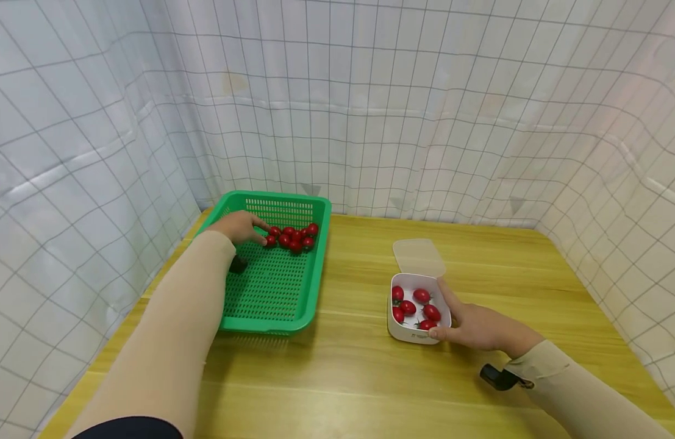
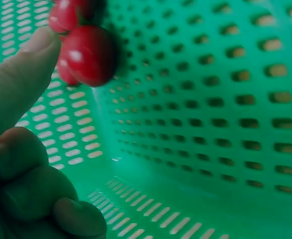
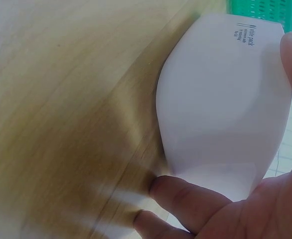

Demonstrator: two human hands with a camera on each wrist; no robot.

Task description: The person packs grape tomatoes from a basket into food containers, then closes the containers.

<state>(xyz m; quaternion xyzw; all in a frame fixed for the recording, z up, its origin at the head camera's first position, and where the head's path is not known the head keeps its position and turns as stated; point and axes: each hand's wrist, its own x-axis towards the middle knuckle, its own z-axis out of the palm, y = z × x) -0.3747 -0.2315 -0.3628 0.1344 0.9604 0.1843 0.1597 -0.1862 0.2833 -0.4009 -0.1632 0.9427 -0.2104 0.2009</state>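
Observation:
In the head view, my left hand (image 1: 239,228) reaches into a green plastic basket (image 1: 322,268), thumb and forefinger apart beside a cluster of cherry tomatoes (image 1: 296,246). The left wrist view has the thumb (image 2: 39,55) close against a red tomato (image 2: 91,56), the lower fingers bent; whether it touches cannot be told. My right hand (image 1: 482,328) holds a small white box (image 1: 416,335) by its right side, thumb at the near corner and fingers behind. Several cherry tomatoes (image 1: 407,307) lie inside it. Printing shows on the box wall (image 3: 220,94) in the right wrist view.
A translucent lid (image 1: 419,257) lies just behind the box. Basket and box stand apart on a wooden table (image 1: 348,378). White grid-patterned curtains (image 1: 370,122) enclose the back and sides. A black strap piece (image 1: 499,377) hangs at the right wrist.

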